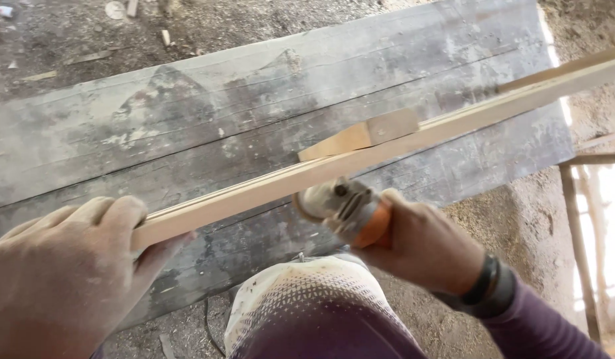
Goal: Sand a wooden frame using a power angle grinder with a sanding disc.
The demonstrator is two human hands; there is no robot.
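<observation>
Here the long pale wooden strip (360, 156) is clamped in the left hand (68, 266) at the grey plank bench's (187, 119) near edge; the orange angle grinder (344, 209), gripped tight by the right hand (424, 242), is best kept flat.

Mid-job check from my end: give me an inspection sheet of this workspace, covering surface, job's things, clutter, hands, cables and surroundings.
Surface: broad grey weathered wooden plank bench, stained and dusty.
Job's things: long pale wooden strip lying diagonally across the bench; orange-bodied angle grinder with its disc at the strip's near edge; small tan wooden block against the strip's far side.
Clutter: wood scraps and chips on the ground beyond the bench.
Hands: left hand clasps the strip's near end; right hand grips the grinder, dark band on the wrist.
Cables: thin dark cord below the bench edge; where it leads cannot be told.
Surroundings: sawdust-covered ground; wooden frame at right, in bright light.
</observation>
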